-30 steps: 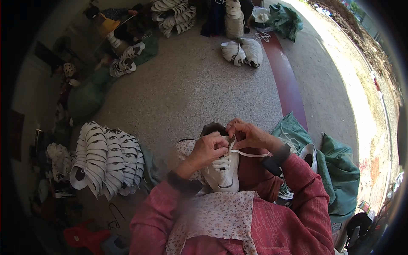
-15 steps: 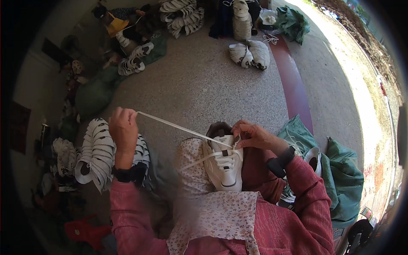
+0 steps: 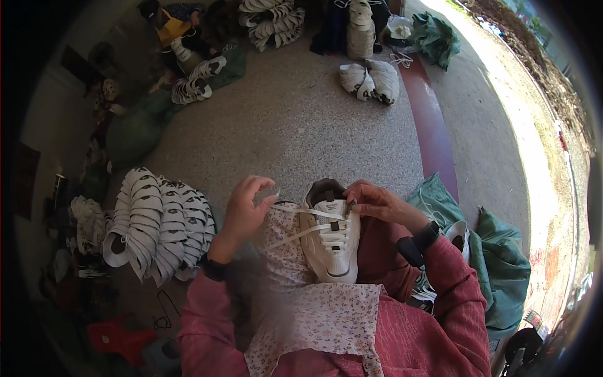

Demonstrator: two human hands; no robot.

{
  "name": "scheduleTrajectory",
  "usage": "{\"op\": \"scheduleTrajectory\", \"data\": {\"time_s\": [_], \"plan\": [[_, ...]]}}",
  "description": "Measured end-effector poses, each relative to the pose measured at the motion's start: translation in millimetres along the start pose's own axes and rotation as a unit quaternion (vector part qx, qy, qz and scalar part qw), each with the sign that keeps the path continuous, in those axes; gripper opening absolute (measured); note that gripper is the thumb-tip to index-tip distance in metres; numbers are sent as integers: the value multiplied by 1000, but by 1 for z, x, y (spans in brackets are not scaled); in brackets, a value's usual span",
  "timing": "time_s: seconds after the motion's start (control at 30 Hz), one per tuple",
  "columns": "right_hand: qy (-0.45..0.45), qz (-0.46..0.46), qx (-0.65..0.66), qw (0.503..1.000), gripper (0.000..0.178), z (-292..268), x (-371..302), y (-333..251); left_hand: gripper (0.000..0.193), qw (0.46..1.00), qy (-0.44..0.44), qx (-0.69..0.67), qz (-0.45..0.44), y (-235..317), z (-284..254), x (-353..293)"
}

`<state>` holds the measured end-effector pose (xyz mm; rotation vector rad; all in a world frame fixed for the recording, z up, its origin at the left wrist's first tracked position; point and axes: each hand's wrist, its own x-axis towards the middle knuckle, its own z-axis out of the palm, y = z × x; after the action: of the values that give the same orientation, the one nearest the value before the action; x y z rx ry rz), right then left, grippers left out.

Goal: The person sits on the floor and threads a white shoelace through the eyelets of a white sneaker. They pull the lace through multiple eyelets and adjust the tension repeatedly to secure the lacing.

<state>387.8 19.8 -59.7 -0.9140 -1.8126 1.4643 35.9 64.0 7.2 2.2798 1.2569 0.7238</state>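
Note:
A white and beige sneaker (image 3: 329,242) lies on my lap, toe toward me, its dark-lined opening facing away. White laces (image 3: 334,235) cross its front, and one loose strand trails left over the flowered apron (image 3: 286,229). My right hand (image 3: 380,204) is closed at the sneaker's upper right edge, fingers and thumb pinching its collar near the top eyelets. To the left of the shoe, my left hand (image 3: 247,210) has thumb and forefinger apart. A slack lace runs from the shoe toward its thumb, and a small pale bit shows by the fingertips.
Stacked white shoe uppers (image 3: 160,220) stand on the floor at my left. Green sacks (image 3: 499,270) lie at my right. Further off are a tied white bundle (image 3: 370,81), another stack of uppers (image 3: 271,24) and a seated person in yellow (image 3: 173,28). A red object (image 3: 116,339) is at lower left.
My left hand has come down and right, close to the shoe. The lace it was pulling taut has gone slack, and its fingers have parted. My right hand stays at the shoe's edge.

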Motion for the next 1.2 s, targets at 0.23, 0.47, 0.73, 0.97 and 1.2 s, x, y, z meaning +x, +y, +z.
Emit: {"op": "scheduleTrajectory", "data": {"time_s": [0.23, 0.47, 0.73, 0.97, 1.2], "plan": [[26, 63, 3, 998, 29, 6, 2, -10, 26, 986, -160, -32, 24, 42, 80, 41], [43, 58, -19, 997, 31, 11, 4, -6, 29, 954, -237, -154, -103, 33, 82, 51], [75, 64, 64, 993, 23, 14, 0, -5, 17, 910, -165, -353, -139, 25, 76, 33], [164, -65, -244, 954, 20, 29, 2, -42, 20, 968, 88, -224, -73, 19, 63, -14], [27, -66, -412, 909, 12, 41, 22, -52, 31, 738, -426, -394, -344, 13, 13, -87]]}}
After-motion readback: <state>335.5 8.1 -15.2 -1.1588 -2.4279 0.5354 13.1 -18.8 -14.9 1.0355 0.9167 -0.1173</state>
